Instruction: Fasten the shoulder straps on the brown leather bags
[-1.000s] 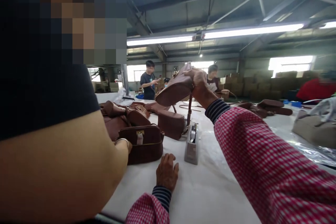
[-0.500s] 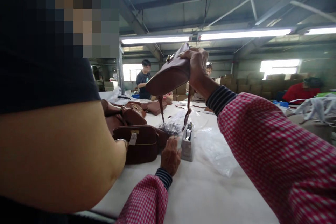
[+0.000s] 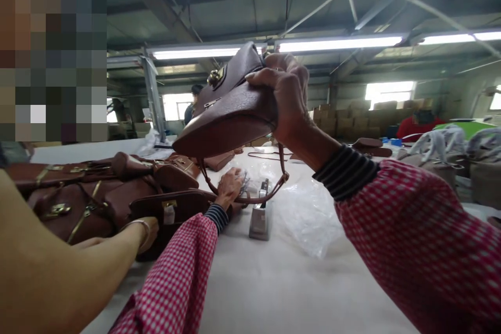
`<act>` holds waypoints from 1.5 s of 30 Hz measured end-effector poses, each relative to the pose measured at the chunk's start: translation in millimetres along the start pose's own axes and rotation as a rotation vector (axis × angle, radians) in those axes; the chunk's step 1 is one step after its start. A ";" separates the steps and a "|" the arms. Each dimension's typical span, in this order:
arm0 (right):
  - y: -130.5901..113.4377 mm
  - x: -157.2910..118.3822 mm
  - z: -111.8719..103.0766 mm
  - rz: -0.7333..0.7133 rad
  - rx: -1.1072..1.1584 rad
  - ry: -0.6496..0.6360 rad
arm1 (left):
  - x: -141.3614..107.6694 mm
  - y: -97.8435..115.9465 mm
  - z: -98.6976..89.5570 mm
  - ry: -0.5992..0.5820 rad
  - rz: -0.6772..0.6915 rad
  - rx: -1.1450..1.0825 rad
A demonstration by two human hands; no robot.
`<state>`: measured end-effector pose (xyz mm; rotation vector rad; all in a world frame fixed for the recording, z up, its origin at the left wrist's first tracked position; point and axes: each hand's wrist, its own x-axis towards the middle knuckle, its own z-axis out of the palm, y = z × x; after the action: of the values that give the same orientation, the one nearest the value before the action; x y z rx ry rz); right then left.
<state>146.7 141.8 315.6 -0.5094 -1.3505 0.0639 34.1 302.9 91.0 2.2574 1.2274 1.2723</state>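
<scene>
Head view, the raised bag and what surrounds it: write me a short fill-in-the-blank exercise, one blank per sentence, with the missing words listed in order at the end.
The raised brown bag is in the grip of the person's ____ hand. The metal clasp on that bag is coloured ____. The person's checked sleeves end in dark cuffs patterned with ____. The surface of the table is coloured ____.

Missing words: right; gold; stripes; white.
</scene>
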 end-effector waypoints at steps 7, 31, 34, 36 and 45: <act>-22.3 -3.0 -11.8 -0.075 -0.107 0.174 | -57.4 20.4 -30.8 -0.216 0.292 0.074; -58.5 -344.8 -230.9 1.003 -0.119 -0.053 | -218.9 102.6 -12.5 -0.447 -0.407 -1.114; -65.8 -339.2 -231.3 1.004 -0.105 -0.101 | -223.5 112.6 -26.1 -0.433 -0.427 -1.112; -68.3 -333.1 -230.0 1.042 -0.006 -0.079 | -230.2 116.4 -33.6 -0.419 -0.457 -1.143; -82.9 -297.3 -213.7 1.111 0.024 0.220 | -263.8 129.2 -49.5 -0.357 -0.507 -1.130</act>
<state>257.9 -97.7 48.7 -1.1573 -0.7183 0.9013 -2.6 10.9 44.9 1.1704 0.6010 0.9213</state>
